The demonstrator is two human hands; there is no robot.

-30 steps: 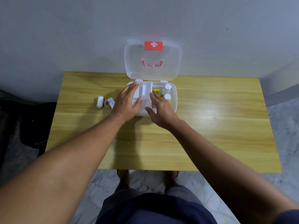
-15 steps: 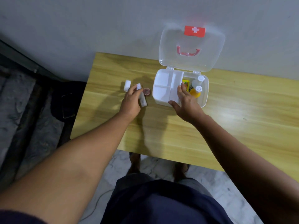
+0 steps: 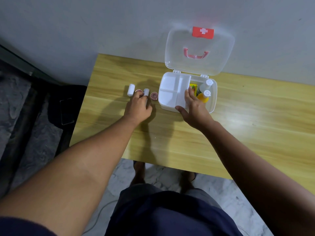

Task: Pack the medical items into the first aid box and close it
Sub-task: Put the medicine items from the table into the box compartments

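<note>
Hidden: the left hand [image 3: 137,109] covers the near ends of the small items lying left of the box, so their full shapes cannot be read; the right hand [image 3: 194,108] covers the near right corner of the white divider tray [image 3: 172,90].
Hard to make out: the print on the yellow packet [image 3: 193,87] is too small to read; a dark flat object on the floor [image 3: 67,109], left of the table, is too dim to name.
First aid box [image 3: 214,97]: one, white base on the wooden table [image 3: 238,133], clear lid [image 3: 199,53] standing upright against the wall, red cross label [image 3: 203,32] at its top.
Bottles: two with white caps in the box's right part, one white [image 3: 205,86], one orange [image 3: 203,97].
Loose items on the table: four, a white roll [image 3: 131,89], a white tube [image 3: 146,92], and two small pinkish round pieces [image 3: 154,96], all just left of the box.
Left hand fingers: curled down onto the white tube, fingertips touching it; whether they grip it I cannot tell.
Right hand fingers: spread and loose, resting on the tray's edge, thumb against the box's near wall.
</note>
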